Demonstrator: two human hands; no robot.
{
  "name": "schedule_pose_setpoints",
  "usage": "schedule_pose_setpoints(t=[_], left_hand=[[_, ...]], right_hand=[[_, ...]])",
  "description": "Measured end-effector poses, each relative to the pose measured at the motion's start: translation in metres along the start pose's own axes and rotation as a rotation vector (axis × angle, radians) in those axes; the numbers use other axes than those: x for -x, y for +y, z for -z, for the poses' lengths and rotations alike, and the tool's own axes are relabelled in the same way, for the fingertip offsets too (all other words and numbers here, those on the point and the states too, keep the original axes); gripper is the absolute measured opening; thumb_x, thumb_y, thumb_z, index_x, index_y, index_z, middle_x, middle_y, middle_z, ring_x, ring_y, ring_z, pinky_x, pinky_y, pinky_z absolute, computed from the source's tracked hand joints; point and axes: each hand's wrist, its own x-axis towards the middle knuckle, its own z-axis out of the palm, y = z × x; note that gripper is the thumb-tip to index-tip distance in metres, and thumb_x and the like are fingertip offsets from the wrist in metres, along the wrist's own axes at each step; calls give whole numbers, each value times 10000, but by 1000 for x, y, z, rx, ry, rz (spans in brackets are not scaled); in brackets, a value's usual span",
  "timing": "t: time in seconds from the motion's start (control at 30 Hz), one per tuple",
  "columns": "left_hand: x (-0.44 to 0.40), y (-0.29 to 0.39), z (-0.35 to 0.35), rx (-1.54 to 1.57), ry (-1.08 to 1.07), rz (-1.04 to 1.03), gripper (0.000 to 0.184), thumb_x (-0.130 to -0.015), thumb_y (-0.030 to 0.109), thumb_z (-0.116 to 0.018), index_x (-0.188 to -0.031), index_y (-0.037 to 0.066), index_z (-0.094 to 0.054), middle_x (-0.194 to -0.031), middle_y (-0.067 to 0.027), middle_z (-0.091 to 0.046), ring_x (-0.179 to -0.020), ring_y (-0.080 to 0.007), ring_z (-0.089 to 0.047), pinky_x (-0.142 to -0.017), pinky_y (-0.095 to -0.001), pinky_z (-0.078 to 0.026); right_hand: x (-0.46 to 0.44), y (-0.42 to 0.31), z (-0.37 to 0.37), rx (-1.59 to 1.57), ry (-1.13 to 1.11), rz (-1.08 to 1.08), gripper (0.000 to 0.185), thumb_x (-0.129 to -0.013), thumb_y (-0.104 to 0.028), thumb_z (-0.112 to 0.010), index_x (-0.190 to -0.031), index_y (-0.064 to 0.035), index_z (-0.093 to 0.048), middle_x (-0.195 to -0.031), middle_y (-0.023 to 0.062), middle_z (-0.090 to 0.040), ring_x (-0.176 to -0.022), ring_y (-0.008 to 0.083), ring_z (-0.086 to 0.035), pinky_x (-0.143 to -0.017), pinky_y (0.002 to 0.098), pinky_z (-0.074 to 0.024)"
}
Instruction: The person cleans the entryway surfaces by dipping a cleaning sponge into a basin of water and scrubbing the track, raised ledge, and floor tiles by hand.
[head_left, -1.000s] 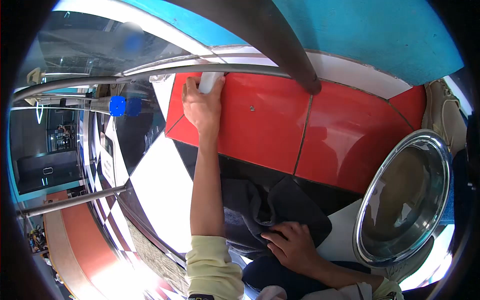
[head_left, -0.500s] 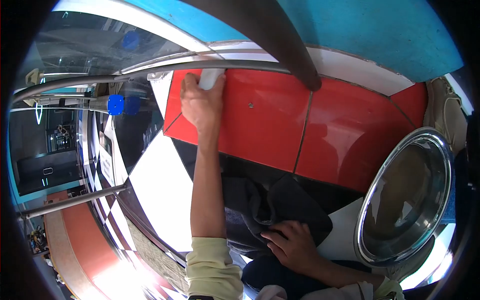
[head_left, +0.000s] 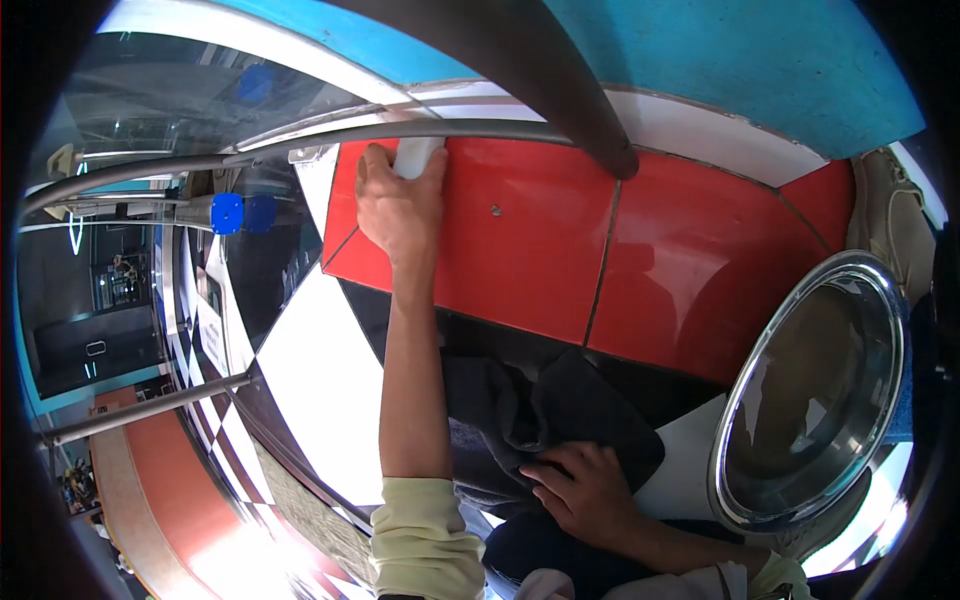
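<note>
My left hand (head_left: pixel 398 215) reaches far forward over the red tiles (head_left: pixel 530 235), fingers and thumb closed around a white sponge-like block (head_left: pixel 418 155). The block is pressed to the tile near the grey metal bar, and its lower part is hidden by the hand. Close to my body, my right hand (head_left: pixel 585 490) lies on a dark grey cloth (head_left: pixel 590 410) with its fingers stretched out and slightly apart. Under that hand is the bunched cloth, which spreads over the black and white floor near my knee.
At right, a shiny metal basin (head_left: pixel 735 440) holds murky water, beside a shoe (head_left: pixel 888 215). A thick dark pipe (head_left: pixel 560 80) slants down to the red tiles. Behind stands a blue wall (head_left: pixel 740 70). Glass and a blue knob (head_left: pixel 227 213) are at left.
The view has shifted very slightly. Both hands keep their places, the left still gripping the white block against the tile and the right still resting on the cloth.
</note>
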Motion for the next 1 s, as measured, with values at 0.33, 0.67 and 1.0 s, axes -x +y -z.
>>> schedule_pose_setpoints(t=[0.33,0.67,1.0], left_hand=[[3,3,0,-8,28,-95,471,-616,357,-826,-809,36,-540,-810,-115,-617,-751,-346,-623,-644,-457,-492],[2,4,-2,36,19,-70,461,-618,354,-827,-802,42,-542,-808,-110,-609,-755,-338,-617,-638,-463,-490],[2,-2,-3,36,2,-34,467,-623,350,-829,-812,38,-538,-830,-113,-621,-760,-338,-625,-639,-469,-486]], right_hand=[[1,1,-2,0,4,-18,303,-805,-191,-672,-1108,-173,-658,-1102,2,-577,-1044,205,-518,-820,372,-380],[1,-1,0,-8,-21,-20,320,-806,-188,-669,-1123,-153,-648,-1118,38,-573,-1067,231,-522,-842,393,-396],[1,0,-3,16,28,-6,304,-799,-198,-677,-1102,-180,-661,-1095,-7,-586,-1030,198,-524,-791,360,-375]])
